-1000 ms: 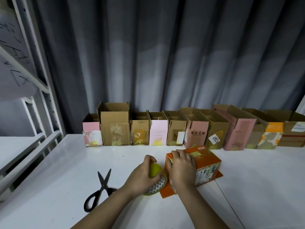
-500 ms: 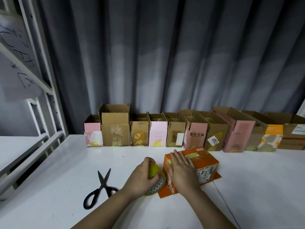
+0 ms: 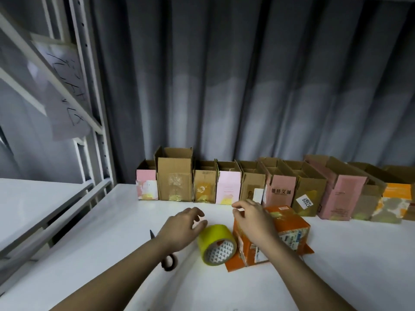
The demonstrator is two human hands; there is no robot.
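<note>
A roll of yellowish tape (image 3: 214, 237) lies on its side on the white table (image 3: 336, 281), leaning against the left end of a small orange box (image 3: 292, 223). The box's bottom flaps are spread on the table. My left hand (image 3: 182, 227) hovers just left of the roll with relaxed fingers, barely apart from it and holding nothing. Above the box's left end, my right hand (image 3: 253, 221) has loosely bent fingers, and I see nothing held in them.
Black scissors (image 3: 168, 261) lie left of the roll, partly hidden by my left forearm. Several open cardboard boxes (image 3: 175, 178) stand in a row along the grey curtain at the back. A white metal rack (image 3: 89, 122) stands at the left.
My left hand has let go of the tape roll and moved left. My right hand has lifted off the orange box's end. The roll now lies free against the box.
</note>
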